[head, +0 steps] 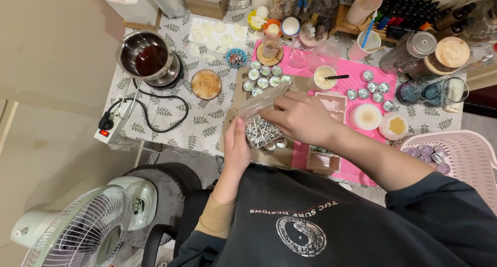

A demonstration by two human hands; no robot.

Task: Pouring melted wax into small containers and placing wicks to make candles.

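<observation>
Head view shows both hands at one small clear plastic box (pixel 261 130) full of candle wicks (pixel 259 128), near the middle of the bench (pixel 155 119). The left hand (pixel 236 149) has its grip closed on the near left side of the box and steadies it. The right hand (pixel 300 117) lies over the far right part, fingers bent down into the box; whether its fingertips are pinched on a wick, I cannot tell. The hinged lid (pixel 261 101) stands open toward the far side.

I judge the box to be light, thin and a little slippery, so it is better to hold it by the side walls, as the left hand does. The wicks look stiff, thin and white with small round metal bases; they are light and scatter easily, so a fine pinch on the stem fits best.

Under the box lies brown cardboard (pixel 233 104), and to the right a pink mat (pixel 357 70). Just beyond stand small round metal cups (pixel 264 75). On the far left a shiny steel pot (pixel 147 55) holds dark liquid, beside a round wooden coaster (pixel 206 84).
</observation>
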